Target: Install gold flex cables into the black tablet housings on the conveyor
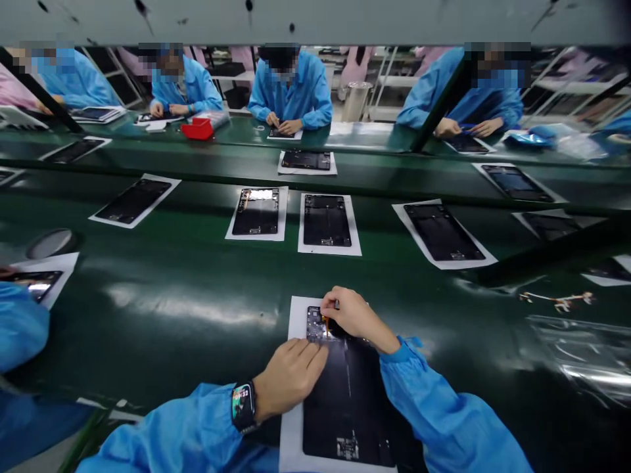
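Both of our hands rest on the dark device panel (348, 394) that lies on a white sheet (290, 427) at the near edge of the green belt (172, 309). Our left hand (288, 378), a smartwatch (242, 406) on its wrist, lies flat with fingers together, pressing the panel's upper left part. Our right hand (352, 316), at one o'clock from the left, pinches its fingertips down at the panel's top edge, beside a small orange part (326, 323) next to the circuit board (315, 325); whether the fingers actually grip that part we cannot tell.

We judge the work on this panel to be midway: the board looks seated, yet the orange piece is under our fingers and seemingly not settled.

Farther out, at twelve o'clock, two more panels (290, 220) lie side by side on their sheets, with another (444, 231) at one o'clock and one (133, 200) at ten o'clock. Beyond them, across the belt, workers in blue coats (296, 85) bend over panels of their own, and a red tray (197, 128) sits at eleven o'clock. A blue sleeve (20, 322) of a neighbour shows at nine o'clock.
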Demonstrator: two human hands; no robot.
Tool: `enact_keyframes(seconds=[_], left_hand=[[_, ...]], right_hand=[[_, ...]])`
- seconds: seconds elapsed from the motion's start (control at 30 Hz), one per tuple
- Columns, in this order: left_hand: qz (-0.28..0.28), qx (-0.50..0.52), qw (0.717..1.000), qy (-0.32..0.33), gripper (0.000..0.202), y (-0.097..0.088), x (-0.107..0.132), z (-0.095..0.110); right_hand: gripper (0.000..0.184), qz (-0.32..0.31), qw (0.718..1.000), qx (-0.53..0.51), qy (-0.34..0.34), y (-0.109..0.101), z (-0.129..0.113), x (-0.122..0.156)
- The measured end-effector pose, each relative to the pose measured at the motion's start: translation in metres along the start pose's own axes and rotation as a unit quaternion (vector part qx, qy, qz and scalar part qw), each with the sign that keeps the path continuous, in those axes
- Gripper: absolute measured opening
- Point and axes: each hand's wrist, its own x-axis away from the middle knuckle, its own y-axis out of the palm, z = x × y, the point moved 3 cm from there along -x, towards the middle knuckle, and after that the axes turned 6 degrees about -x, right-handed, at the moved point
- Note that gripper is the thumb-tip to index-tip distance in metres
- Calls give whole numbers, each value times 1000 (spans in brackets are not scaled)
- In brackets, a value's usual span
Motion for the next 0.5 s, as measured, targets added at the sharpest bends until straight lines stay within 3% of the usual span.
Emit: enact_keyframes(seconds=[0.17, 0.5], left_hand=[[-6, 17, 1000, 1, 24, 1, 3, -3], [-21, 30, 999, -13, 24, -2, 5, -6]], right_hand=[[11, -26, 999, 16, 19, 11, -8, -11], [17, -52, 996, 42, 62, 14, 0, -22]])
